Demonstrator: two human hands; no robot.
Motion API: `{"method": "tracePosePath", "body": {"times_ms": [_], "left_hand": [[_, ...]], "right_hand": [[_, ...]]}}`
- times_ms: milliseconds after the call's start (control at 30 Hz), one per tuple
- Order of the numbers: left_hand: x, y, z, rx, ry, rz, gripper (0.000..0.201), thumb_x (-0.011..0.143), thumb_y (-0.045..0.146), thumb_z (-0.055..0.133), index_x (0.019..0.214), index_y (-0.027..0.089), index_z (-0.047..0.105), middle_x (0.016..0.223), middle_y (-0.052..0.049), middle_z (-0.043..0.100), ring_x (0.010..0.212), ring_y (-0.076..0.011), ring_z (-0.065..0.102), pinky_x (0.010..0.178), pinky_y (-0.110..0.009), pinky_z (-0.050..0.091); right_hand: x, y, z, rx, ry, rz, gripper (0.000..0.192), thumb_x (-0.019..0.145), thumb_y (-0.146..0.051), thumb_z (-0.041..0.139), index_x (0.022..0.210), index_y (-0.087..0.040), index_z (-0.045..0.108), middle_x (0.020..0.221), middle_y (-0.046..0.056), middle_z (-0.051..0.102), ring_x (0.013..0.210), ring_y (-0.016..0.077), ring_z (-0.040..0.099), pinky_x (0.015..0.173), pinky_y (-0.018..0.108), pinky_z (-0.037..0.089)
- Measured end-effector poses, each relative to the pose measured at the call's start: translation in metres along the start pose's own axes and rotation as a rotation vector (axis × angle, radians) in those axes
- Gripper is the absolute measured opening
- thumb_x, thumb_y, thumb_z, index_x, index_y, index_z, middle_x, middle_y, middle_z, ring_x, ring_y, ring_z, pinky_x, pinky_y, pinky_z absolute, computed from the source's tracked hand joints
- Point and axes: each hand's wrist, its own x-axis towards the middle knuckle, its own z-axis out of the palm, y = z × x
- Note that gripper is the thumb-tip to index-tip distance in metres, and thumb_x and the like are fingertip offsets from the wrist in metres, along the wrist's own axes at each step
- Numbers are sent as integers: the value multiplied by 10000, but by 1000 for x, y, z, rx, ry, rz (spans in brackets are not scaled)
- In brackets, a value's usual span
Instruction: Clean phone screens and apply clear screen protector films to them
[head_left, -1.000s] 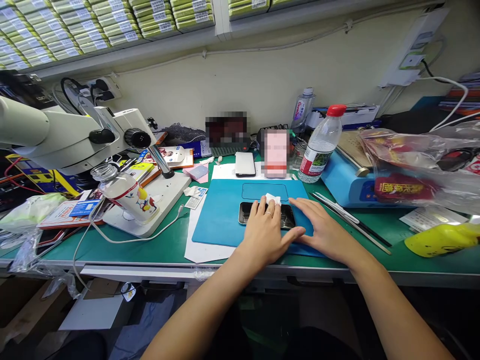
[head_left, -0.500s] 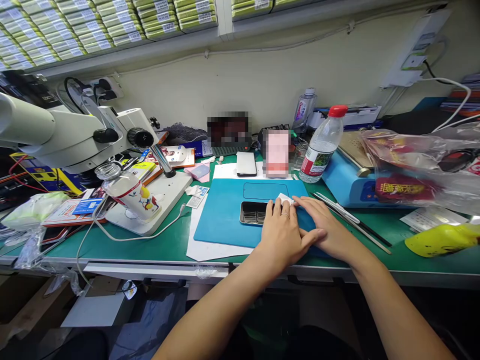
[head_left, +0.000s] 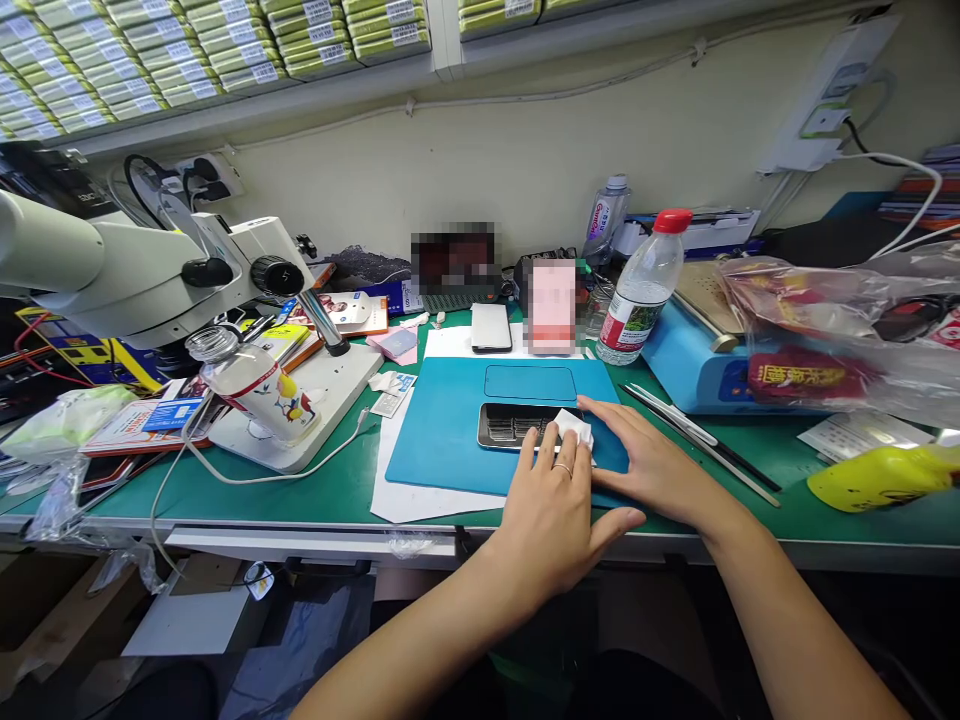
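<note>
On a blue mat (head_left: pixel 435 430) lies a phone (head_left: pixel 517 426) with a pale rim and a dark face marked with rectangular patches. My left hand (head_left: pixel 551 500), wearing a ring, presses a crumpled white tissue (head_left: pixel 574 428) with its fingertips at the phone's right part. My right hand (head_left: pixel 652 460) braces the phone's right end between its thumb and forefinger; that end is hidden by tissue and fingers. Just beyond the phone is a thin black rounded outline (head_left: pixel 529 367), a clear panel or a loose frame; I cannot tell which.
A microscope (head_left: pixel 255 265) and a glass jar (head_left: pixel 262 390) stand left. A white cable (head_left: pixel 277 478) crosses the desk. To the right are a red-capped bottle (head_left: pixel 645 290), tweezers and sticks (head_left: pixel 701 440), a blue machine (head_left: pixel 686 370) and a yellow bottle (head_left: pixel 877 480).
My left hand has drawn back toward me and slightly left, uncovering more of the tissue and the phone. My right thumb and forefinger have spread apart around the phone's right end.
</note>
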Motion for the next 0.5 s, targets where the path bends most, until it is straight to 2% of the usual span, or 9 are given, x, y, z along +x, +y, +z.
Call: {"method": "tracePosePath", "body": {"times_ms": [200, 400, 500], "left_hand": [[-21, -14, -8, -29, -31, -25, 790, 1022, 665, 194, 1515, 94, 430, 1576, -125, 407, 1520, -325, 252, 1237, -549, 220], [-44, -57, -20, 47, -51, -199, 712, 1044, 615, 234, 1518, 118, 423, 1575, -104, 407, 1523, -310, 248, 1239, -572, 197], [-53, -70, -23, 75, -73, -245, 667, 1058, 565, 272, 1533, 113, 395, 1577, -96, 405, 1529, -315, 222, 1237, -572, 202]], "right_hand": [[-1, 1, -1, 10, -10, 20, 925, 759, -693, 695, 1523, -262, 402, 1462, 146, 559, 1346, 377, 519, 1113, 576, 426], [-1, -2, -3, -19, -30, 56, 880, 799, -715, 634, 1519, -257, 415, 1499, 153, 530, 1369, 385, 495, 1110, 583, 428], [-2, -2, -3, -42, -39, 68, 857, 815, -703, 624, 1524, -274, 410, 1513, 141, 521, 1377, 389, 486, 1105, 591, 432]]}}
